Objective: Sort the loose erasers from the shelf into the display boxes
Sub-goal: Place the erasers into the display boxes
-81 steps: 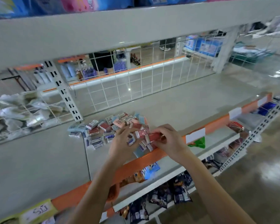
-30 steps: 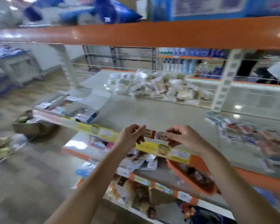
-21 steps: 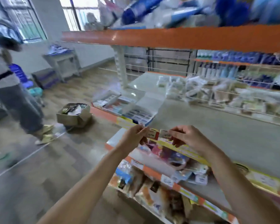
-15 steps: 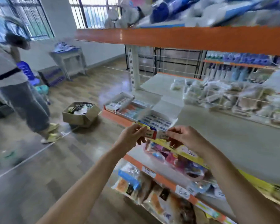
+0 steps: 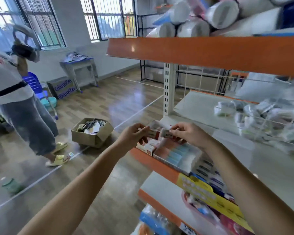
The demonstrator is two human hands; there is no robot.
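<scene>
From the head view I see my left hand pinching a red-and-white eraser and my right hand pinching a white eraser, end to end just above the display boxes at the shelf corner. On the floor nearby stands a cardboard box, with another person beyond it.

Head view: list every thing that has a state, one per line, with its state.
left hand: fingers pinch a red-ended eraser, held above the display boxes.
right hand: fingers pinch a white eraser, end to end with the other.
red display box: open, erasers inside.
blue display box: open, rows of blue erasers inside.
cardboard box: on the floor, flaps open, holds items.
</scene>
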